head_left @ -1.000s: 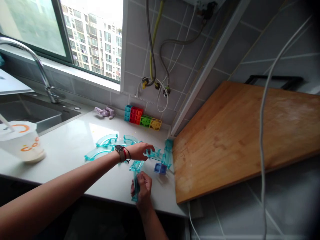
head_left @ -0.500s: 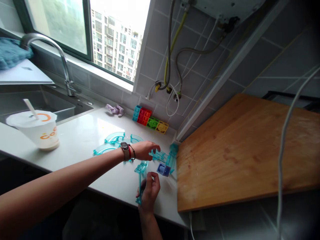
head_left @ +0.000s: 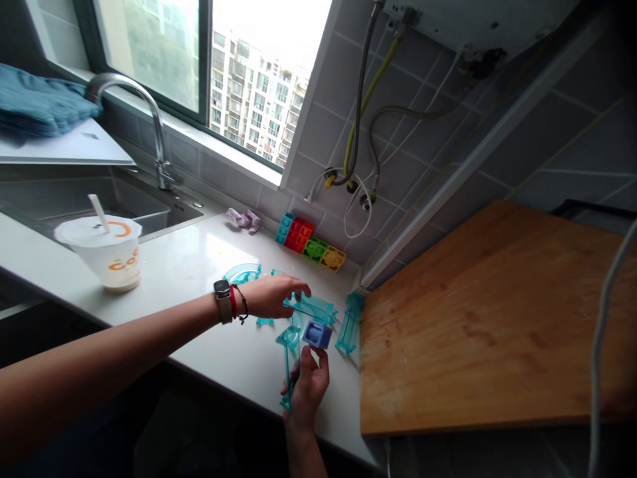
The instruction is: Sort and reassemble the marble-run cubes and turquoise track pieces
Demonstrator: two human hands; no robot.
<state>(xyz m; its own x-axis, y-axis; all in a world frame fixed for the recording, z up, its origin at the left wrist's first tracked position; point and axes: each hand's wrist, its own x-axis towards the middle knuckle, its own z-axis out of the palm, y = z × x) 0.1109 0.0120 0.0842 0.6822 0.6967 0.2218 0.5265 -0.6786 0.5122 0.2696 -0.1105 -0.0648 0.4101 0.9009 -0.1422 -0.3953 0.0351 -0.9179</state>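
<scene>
My left hand (head_left: 273, 296), with a watch on its wrist, reaches across the counter, fingers closed on one end of a clear teal track piece (head_left: 314, 308). Just below that piece is a blue-purple block (head_left: 317, 334), near my right fingertips; I cannot tell whether it is joined to the track. My right hand (head_left: 309, 385) grips another teal track piece (head_left: 287, 365), held lengthwise at the counter's front edge. Beside the wooden board, a separate teal piece (head_left: 350, 325) lies on the counter. Curved teal pieces (head_left: 242, 272) lie partly hidden behind my left hand.
Light blue, red, green and yellow blocks (head_left: 314, 249) line the wall. A drink cup (head_left: 107, 252) with a straw stands left, near the sink (head_left: 174, 216). A large wooden board (head_left: 478, 332) bounds the right side. A purple cloth-like item (head_left: 243, 220) lies at the back.
My left hand has drawn left with the teal track piece, away from the piece by the board. The blue-purple block has shifted left too. The view has turned slightly.
</scene>
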